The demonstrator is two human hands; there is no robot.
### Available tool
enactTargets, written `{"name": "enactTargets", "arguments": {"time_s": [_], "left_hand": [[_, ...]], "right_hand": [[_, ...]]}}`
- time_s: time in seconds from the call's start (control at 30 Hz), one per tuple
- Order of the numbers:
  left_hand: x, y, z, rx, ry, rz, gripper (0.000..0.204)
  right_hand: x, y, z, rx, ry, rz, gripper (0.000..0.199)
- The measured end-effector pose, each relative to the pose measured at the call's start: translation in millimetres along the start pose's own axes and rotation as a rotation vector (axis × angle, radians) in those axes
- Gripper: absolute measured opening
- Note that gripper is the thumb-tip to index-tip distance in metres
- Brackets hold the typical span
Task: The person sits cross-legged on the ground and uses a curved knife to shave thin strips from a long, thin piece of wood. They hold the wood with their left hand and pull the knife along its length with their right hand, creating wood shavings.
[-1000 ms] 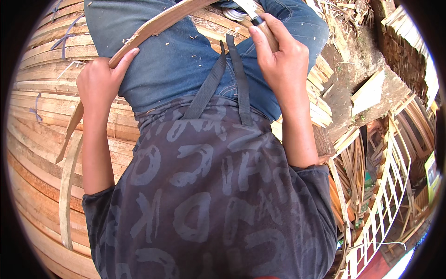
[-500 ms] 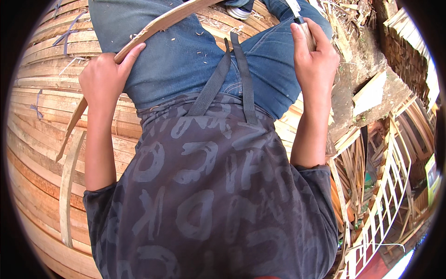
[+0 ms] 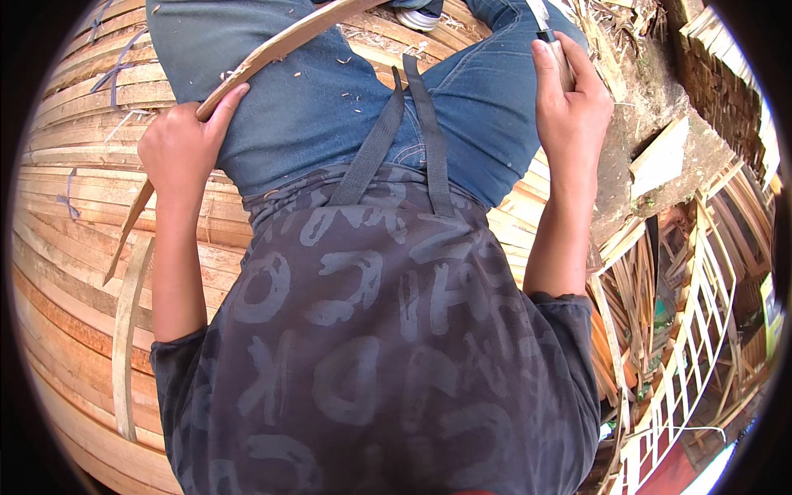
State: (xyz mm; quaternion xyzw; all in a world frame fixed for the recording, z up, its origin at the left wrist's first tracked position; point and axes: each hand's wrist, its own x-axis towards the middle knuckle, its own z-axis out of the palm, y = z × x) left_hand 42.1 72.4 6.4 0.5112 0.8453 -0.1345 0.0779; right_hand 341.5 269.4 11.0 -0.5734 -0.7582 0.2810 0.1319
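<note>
My left hand (image 3: 180, 148) grips a long flat wooden strip (image 3: 285, 45) that lies slanting across my blue-jeaned lap, its lower end sticking out below the hand. My right hand (image 3: 571, 107) is closed around the handle of a knife (image 3: 551, 40), whose blade points up toward the top edge, away from the strip. Wood shavings speckle the jeans (image 3: 330, 107). My dark printed shirt (image 3: 371, 355) fills the lower middle.
Stacked wooden planks (image 3: 66, 247) lie to my left, with a loose thin slat (image 3: 128, 330) on them. To the right are a stone block (image 3: 652, 157), split wood strips and a white lattice frame (image 3: 693, 363). A shoe (image 3: 417, 16) shows at the top.
My right hand with the knife has moved right and outward, off the strip. My left hand keeps its hold and has shifted slightly right.
</note>
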Motion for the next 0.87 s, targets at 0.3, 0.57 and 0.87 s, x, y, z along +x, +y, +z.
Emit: {"name": "enactTargets", "arguments": {"time_s": [0.3,0.57,0.87], "left_hand": [[-3,-2,4,-0.008,0.039,-0.002,0.068],[-11,2,5,-0.06,0.014,-0.009,0.06],[-19,-1,8,-0.047,-0.121,-0.04,0.051]], "right_hand": [[1,3,7,-0.064,0.051,0.059,0.036],[-9,-19,8,0.054,-0.02,-0.019,0.032],[-7,-3,10,0.003,0.047,-0.027,0.026]]}}
